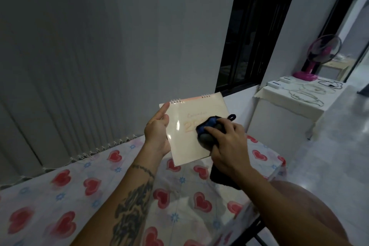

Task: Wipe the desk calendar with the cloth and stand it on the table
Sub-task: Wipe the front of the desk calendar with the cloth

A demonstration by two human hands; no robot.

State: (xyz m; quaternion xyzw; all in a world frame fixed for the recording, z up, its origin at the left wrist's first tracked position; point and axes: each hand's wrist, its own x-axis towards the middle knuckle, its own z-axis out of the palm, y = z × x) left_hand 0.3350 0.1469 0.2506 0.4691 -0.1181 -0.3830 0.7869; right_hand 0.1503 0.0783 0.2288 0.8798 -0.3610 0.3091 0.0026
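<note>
Above the heart-print table (pixel 60 201), my left hand (pixel 157 136) clamps the desk calendar (pixel 189 140) by its left edge, holding it aloft; my right hand (pixel 227 146), closed on the cloth (pixel 207 130), presses it against the cover's right half.

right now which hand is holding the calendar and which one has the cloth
The left hand grips the desk calendar by its left edge, held up above the table. The right hand presses the dark cloth against the calendar's front.
</note>
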